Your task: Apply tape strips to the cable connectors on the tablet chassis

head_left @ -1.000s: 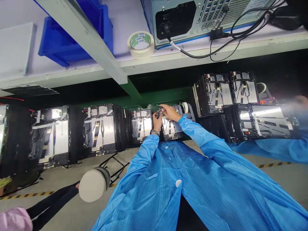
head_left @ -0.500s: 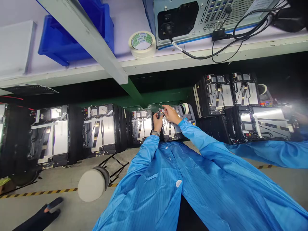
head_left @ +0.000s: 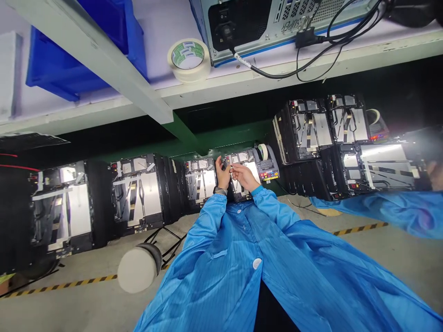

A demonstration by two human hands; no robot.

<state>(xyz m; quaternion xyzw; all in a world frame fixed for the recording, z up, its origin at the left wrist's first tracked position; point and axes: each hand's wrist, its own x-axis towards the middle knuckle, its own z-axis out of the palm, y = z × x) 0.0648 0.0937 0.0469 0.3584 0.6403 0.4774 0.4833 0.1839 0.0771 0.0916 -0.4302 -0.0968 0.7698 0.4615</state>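
My left hand [head_left: 223, 177], a banded bracelet at its wrist, is over an open panel-shaped electronic unit [head_left: 240, 191] in front of me. Its index finger points up, while the thumb and other fingers curl in near my right fingertips. My right hand [head_left: 244, 177] is closed in a pinch there, meeting the left. Whatever lies between the fingertips is small and mostly hidden; I cannot make it out. Beside my left hand lies a similar unit [head_left: 200, 182] with a silver plate and dark cables.
To my right sits a tape dispenser [head_left: 270, 163]. More stacked units [head_left: 138, 193] stand left, others [head_left: 313, 133] right. Above is a shelf [head_left: 221, 94] with a tape roll [head_left: 189, 60], blue bin [head_left: 134, 55] and computer case [head_left: 238, 27]. A co-worker's blue sleeve [head_left: 387, 214] reaches in from the right.
My right hand has lowered and turned, and the thin item seen beyond its fingertips no longer shows. My left index finger has lifted. The view has shifted, uncovering more of the tape dispenser.
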